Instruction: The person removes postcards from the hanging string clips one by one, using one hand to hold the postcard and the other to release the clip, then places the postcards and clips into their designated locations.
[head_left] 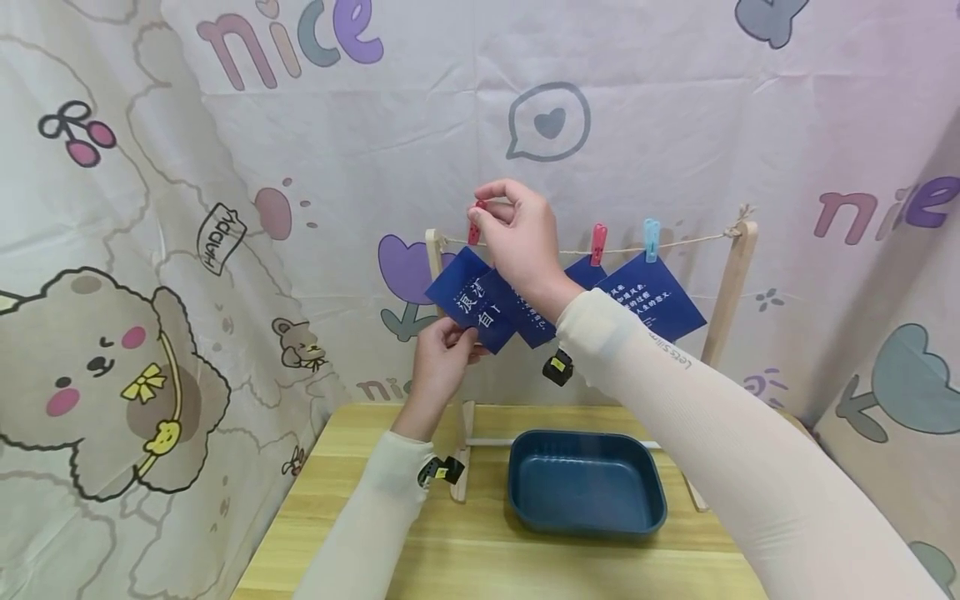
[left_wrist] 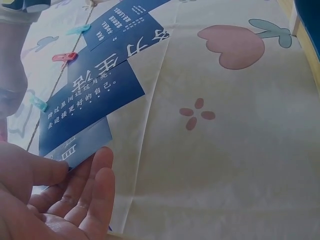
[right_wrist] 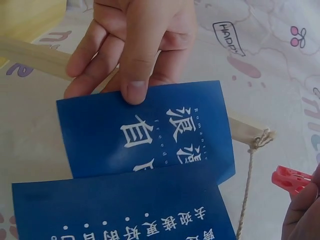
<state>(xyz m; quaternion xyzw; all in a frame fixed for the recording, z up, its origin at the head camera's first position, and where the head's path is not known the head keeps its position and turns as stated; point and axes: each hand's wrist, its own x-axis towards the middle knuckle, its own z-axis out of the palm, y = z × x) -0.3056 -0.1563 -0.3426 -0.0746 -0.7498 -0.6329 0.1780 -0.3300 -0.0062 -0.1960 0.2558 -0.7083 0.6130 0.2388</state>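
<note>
My left hand [head_left: 444,358] pinches a dark blue card [head_left: 468,287] with white characters by its lower edge, thumb in front. In the right wrist view, the card's top corner lies beside the twine [right_wrist: 245,192]. My right hand [head_left: 521,237] pinches a red clothespin [head_left: 474,227] above that corner, near the line's left end. The clothespin [right_wrist: 292,179] appears apart from card and twine in the right wrist view. Another blue card [left_wrist: 92,107] hangs alongside from a teal clothespin [left_wrist: 38,103] and overlaps the held one. My right hand partly covers it in the head view.
Further right, blue cards hang from a pink-red clothespin [head_left: 597,243] and a light blue clothespin [head_left: 652,240]. Wooden posts [head_left: 727,287] carry the twine. A dark blue basin [head_left: 588,527] stands below on the wooden table [head_left: 480,567]. A printed cloth [head_left: 420,125] hangs behind.
</note>
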